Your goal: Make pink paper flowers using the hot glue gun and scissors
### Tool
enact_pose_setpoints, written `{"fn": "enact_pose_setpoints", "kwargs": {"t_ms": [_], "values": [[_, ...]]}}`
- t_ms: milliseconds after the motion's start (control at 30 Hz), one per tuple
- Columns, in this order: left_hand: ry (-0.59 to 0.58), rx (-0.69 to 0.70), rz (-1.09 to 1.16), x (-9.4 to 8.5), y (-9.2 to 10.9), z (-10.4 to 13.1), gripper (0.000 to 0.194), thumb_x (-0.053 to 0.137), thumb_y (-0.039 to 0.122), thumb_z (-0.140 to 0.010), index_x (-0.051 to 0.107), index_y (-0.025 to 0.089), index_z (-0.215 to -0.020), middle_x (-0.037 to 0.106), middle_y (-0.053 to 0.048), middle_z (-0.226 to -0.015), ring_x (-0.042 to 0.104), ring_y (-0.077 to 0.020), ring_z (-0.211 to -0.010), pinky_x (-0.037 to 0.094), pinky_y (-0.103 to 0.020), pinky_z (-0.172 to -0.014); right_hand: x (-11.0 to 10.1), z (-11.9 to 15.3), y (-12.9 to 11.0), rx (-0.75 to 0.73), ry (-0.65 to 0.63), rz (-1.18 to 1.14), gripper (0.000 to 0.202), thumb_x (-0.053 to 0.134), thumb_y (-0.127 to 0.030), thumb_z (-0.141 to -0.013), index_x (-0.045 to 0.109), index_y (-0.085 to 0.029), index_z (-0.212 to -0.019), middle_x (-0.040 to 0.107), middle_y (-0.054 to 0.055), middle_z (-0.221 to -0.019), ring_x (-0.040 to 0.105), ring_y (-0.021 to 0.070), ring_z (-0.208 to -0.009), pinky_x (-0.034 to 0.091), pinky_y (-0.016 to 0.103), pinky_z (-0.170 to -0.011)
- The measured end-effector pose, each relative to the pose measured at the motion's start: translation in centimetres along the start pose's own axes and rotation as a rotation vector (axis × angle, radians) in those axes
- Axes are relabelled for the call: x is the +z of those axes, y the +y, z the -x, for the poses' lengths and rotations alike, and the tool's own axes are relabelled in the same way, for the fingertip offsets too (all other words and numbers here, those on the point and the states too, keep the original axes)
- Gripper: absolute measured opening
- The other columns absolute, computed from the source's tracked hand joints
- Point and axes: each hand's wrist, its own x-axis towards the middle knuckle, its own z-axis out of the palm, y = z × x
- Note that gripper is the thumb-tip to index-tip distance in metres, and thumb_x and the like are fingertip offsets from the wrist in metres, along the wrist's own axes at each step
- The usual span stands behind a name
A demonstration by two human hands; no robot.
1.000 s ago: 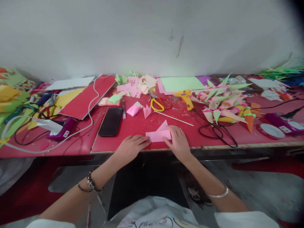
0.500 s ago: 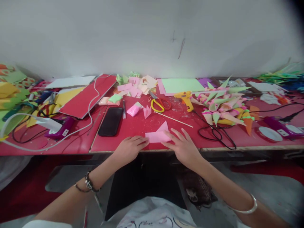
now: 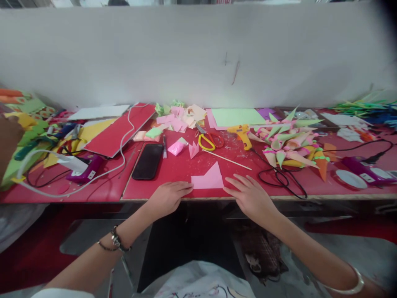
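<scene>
My 2 hands are apart, at opposite ends of a folded pink paper (image 3: 207,179) that lies near the front edge of the red table (image 3: 173,171). The paper has a long straight lower edge and 1 pointed peak rising toward the wall (image 3: 186,54). My left hand (image 3: 166,200) has its fingers close together, the tips touching the paper's left end; I cannot tell whether they pinch it or only press it. My right hand (image 3: 254,201) is open, palm down, its fingers spread, with the tips at or just beside the right end.

Beyond the paper are a small folded pink piece (image 3: 194,150), a thin wooden stick (image 3: 228,160) and scissors (image 3: 206,142) with 1 yellow and 1 red handle loop. To the left lie a black phone (image 3: 148,161), a slim pen-like tool (image 3: 164,147) and a bright pink packet (image 3: 178,146), with loose paper pieces (image 3: 176,120) farther back. On the right, a yellow glue gun (image 3: 244,135) lies beside a bunch of paper flowers (image 3: 285,142), and a black cord (image 3: 281,182) loops in front of them. A light green sheet (image 3: 237,116) lies near the wall. A red board (image 3: 120,130) rests at the back left, with a white cable (image 3: 124,155) running across it.
</scene>
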Motion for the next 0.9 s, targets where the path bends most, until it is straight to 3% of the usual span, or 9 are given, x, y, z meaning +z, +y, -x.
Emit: {"fn": "enact_pose_setpoints", "kwargs": {"t_ms": [133,233,333,467,600,767,900], "values": [[0.018,-0.019,0.040,0.2,0.1,0.2,0.049,0.039,0.004,-0.071,0.049,0.020,-0.117,0.053,-0.001,-0.121,0.045,-0.0131,-0.112,0.035,-0.031,-0.097,-0.4,-0.5,0.6,-0.041,0.014,-0.073,0.034,0.042,-0.010,-0.074,0.064,-0.023,-0.095,0.057,0.005,-0.113,0.049,0.0226,-0.104,0.033,0.043,-0.092],[0.029,-0.026,0.084,0.1,0.2,0.0,0.047,0.039,0.004,-0.071,0.050,0.020,-0.114,0.055,-0.001,-0.117,0.045,-0.0124,-0.109,0.034,-0.029,-0.097,-0.5,-2.0,0.5,0.011,0.119,-0.185,0.029,0.039,-0.010,-0.076,0.065,-0.020,-0.085,0.060,0.006,-0.103,0.053,0.0191,-0.094,0.039,0.036,-0.086],[0.026,-0.003,0.110,-0.4,-0.1,-0.4,0.043,0.040,0.004,-0.071,0.054,0.021,-0.108,0.053,-0.001,-0.118,0.044,-0.0135,-0.107,0.035,-0.029,-0.095,-0.1,-4.1,0.0,0.000,0.169,-0.348,0.035,0.040,-0.012,-0.077,0.054,-0.019,-0.108,0.057,0.006,-0.105,0.051,0.0174,-0.098,0.039,0.033,-0.087],[0.133,-0.096,0.105,-1.3,-0.4,-1.0,0.048,0.034,-0.004,-0.068,0.057,0.022,-0.102,0.042,-0.003,-0.124,0.041,-0.0146,-0.103,0.037,-0.032,-0.091,0.5,-6.2,-0.3,-0.072,0.003,-0.435,0.049,0.053,-0.024,-0.073,0.043,-0.019,-0.121,0.050,0.010,-0.119,0.044,0.0215,-0.110,0.035,0.038,-0.091],[0.199,-0.132,0.170,-1.6,-0.2,-1.7,0.048,0.028,-0.005,-0.071,0.058,0.021,-0.098,0.045,-0.004,-0.117,0.041,-0.0139,-0.097,0.037,-0.030,-0.088,0.6,-6.9,-0.3,-0.120,-0.119,-0.457,0.045,0.048,-0.021,-0.077,0.043,-0.022,-0.122,0.051,0.009,-0.120,0.044,0.0222,-0.111,0.031,0.042,-0.092],[0.191,-0.102,0.212,-1.8,0.5,-2.8,0.050,0.028,-0.005,-0.072,0.059,0.022,-0.099,0.047,-0.003,-0.114,0.041,-0.0138,-0.098,0.037,-0.030,-0.087,-0.2,-6.6,-0.4,-0.080,-0.134,-0.552,0.041,0.043,-0.015,-0.076,0.048,-0.023,-0.116,0.054,0.007,-0.117,0.045,0.0209,-0.111,0.019,0.048,-0.096],[0.221,-0.069,0.227,-2.2,0.9,-3.8,0.050,0.027,-0.004,-0.072,0.058,0.022,-0.102,0.049,-0.003,-0.115,0.039,-0.0145,-0.104,0.035,-0.031,-0.090,-1.4,-6.2,0.0,-0.096,-0.103,-0.555,0.029,0.039,-0.015,-0.078,0.061,-0.023,-0.094,0.060,0.005,-0.099,0.052,0.0187,-0.097,0.014,0.052,-0.096]]}}
